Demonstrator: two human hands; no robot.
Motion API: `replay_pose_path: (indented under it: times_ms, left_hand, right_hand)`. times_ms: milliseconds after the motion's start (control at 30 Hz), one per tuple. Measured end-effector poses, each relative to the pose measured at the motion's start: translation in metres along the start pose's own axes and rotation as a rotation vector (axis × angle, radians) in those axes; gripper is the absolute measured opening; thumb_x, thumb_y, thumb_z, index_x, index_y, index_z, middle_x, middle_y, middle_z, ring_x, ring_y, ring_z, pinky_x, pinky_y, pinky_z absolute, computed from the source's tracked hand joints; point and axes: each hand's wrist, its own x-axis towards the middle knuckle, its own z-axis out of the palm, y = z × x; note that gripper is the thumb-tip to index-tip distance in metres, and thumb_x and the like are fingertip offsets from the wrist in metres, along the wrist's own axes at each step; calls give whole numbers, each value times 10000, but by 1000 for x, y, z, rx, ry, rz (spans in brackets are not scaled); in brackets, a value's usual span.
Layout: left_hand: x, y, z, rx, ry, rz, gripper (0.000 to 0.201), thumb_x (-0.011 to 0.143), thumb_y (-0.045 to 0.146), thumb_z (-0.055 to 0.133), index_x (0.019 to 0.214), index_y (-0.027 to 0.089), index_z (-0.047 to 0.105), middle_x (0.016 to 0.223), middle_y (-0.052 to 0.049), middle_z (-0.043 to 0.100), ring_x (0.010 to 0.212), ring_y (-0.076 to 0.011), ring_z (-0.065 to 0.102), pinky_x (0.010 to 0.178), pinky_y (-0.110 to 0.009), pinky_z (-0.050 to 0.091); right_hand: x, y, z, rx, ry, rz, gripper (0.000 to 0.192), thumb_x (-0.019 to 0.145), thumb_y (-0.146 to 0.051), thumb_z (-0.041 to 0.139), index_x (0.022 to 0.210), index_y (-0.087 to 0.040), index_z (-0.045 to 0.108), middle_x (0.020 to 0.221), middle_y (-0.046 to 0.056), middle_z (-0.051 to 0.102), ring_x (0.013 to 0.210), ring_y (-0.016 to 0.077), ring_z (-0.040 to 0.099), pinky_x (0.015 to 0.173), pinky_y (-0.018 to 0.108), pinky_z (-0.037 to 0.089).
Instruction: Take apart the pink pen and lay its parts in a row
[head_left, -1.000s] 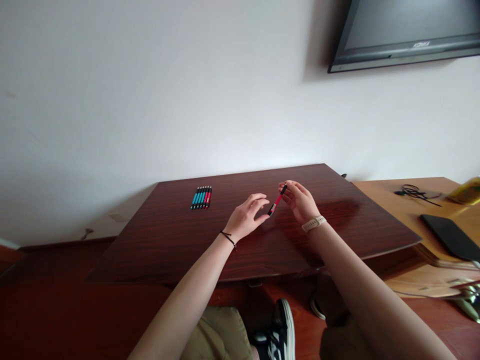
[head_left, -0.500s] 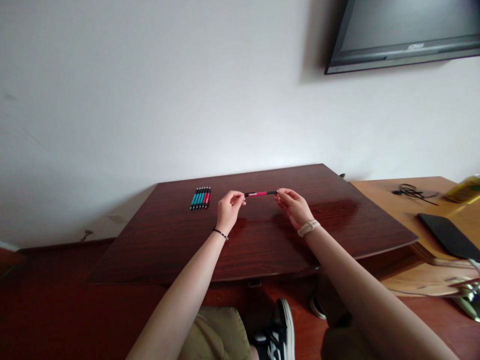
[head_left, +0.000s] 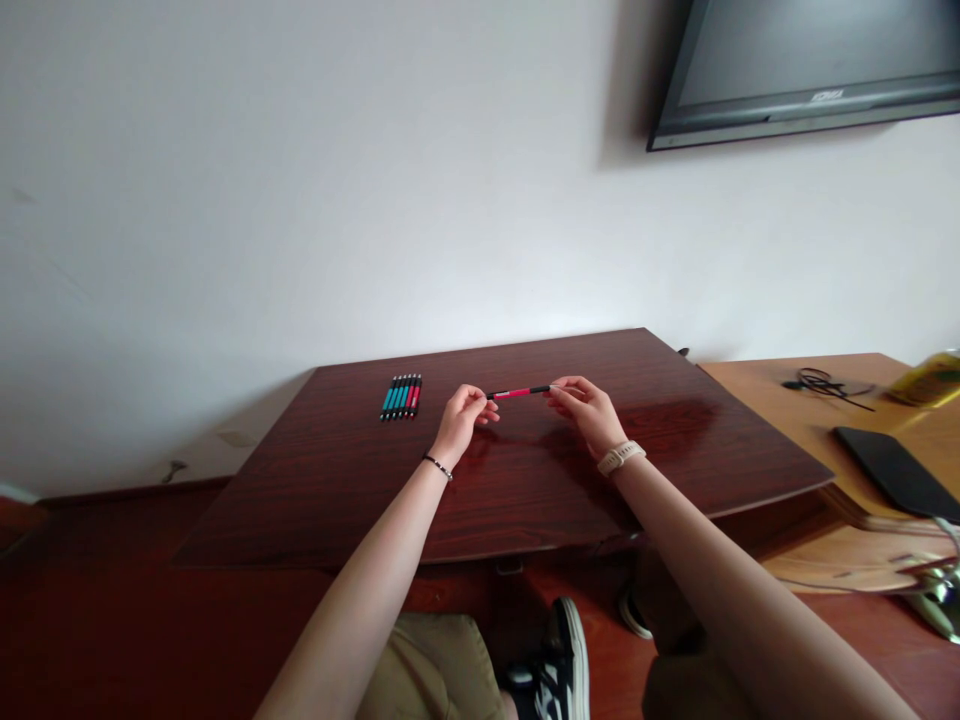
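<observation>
A pale wall [head_left: 375, 180] fills the background, with a reddish floor [head_left: 112, 610] below it. Against the wall stands a dark, reddish-brown desk [head_left: 322, 490] with a glossy top. To its right, a lighter wooden stand [head_left: 757, 388] adjoins it, and a television [head_left: 810, 60] hangs on the wall at upper right. Below the desk's near edge show khaki trousers [head_left: 442, 665] and a black-and-white shoe [head_left: 562, 655].

The left hand [head_left: 457, 418] and right hand [head_left: 594, 415] face each other over the middle of the desk. Each grip is closed, thumb against fingers, on one end of a red-and-black pen [head_left: 519, 393]. The pen spans the gap between them, nearly level, its right end slightly higher in view; it appears raised off the desk.

On the stand lie a flat black object [head_left: 896, 472], a yellow item [head_left: 930, 380] cut by the edge of view, and a coiled dark cable [head_left: 825, 382].

Left of the left hand, near it, a row of pens [head_left: 397, 398] lies side by side on the desk, teal ones leftmost, red ones rightmost. The left hand stands between this row and the held pen. A light-coloured watch [head_left: 621, 457] circles the right wrist, a thin dark bracelet [head_left: 438, 466] the left.
</observation>
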Motion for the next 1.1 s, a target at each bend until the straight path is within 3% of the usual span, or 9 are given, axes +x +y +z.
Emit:
replay_pose_path:
  times_ms: [233,533,733,1100]
  left_hand:
    - [-1,0,0,-76,-31,-70,329,913,480,725,978,183,598,956,-98,798,796,-184,769,708,-262,515]
    - [1,-2,-3,-174,-13,-74,344,841,428,830,956,183,617,997,-97,812,916,-197,782,790,-278,532]
    - [4,-5,-4,-144,-4,-76,387,842,449,828,1080,160,731,990,-117,814,893,-195,774,784,-283,537]
    - [4,-10,-4,-50,16,-26,513,891,646,745,757,152,707,680,-58,683,589,-135,606,563,-264,474]
  right_hand:
    - [0,-2,0,-5,50,-12,392,745,-517,929,948,-232,753,930,52,814,817,168,731,705,260,538]
    - [-1,6,-1,-14,38,-29,448,728,-582,917,965,-227,781,944,59,822,782,168,719,716,281,536]
    - [-1,9,-2,-45,11,-51,424,778,-581,883,971,-222,766,949,57,823,780,152,711,714,267,522]
    - [-2,8,0,-33,8,-48,445,745,-598,898,974,-236,776,954,63,832,778,167,727,696,276,526]
